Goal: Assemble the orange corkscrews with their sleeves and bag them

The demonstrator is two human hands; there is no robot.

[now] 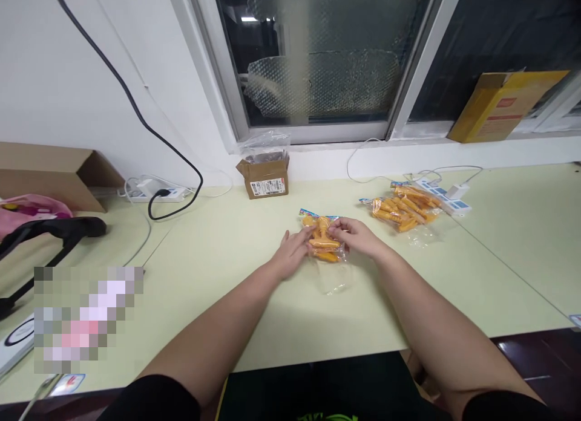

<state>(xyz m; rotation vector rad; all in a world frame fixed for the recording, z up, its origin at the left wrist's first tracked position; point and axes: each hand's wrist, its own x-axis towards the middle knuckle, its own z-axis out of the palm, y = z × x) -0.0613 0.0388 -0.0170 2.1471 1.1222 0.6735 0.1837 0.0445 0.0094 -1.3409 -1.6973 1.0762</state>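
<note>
A clear plastic bag of orange pieces (325,242) with a blue printed top edge lies on the pale green table (200,300), its lower part transparent and without orange pieces. At its left side rests my left hand (292,253), fingers apart and touching the bag. My right hand (355,235) is at the bag's upper right, its fingers bent and pressed together on the plastic. Further right and back lie more bagged orange pieces (403,208).
A small open cardboard box (267,178) stands by the window. Power strips (442,197) with cables lie along the wall. On the left are a larger cardboard box (45,173), a pink item (36,212) and a black frame (68,230). A yellow carton (503,109) leans at the right window.
</note>
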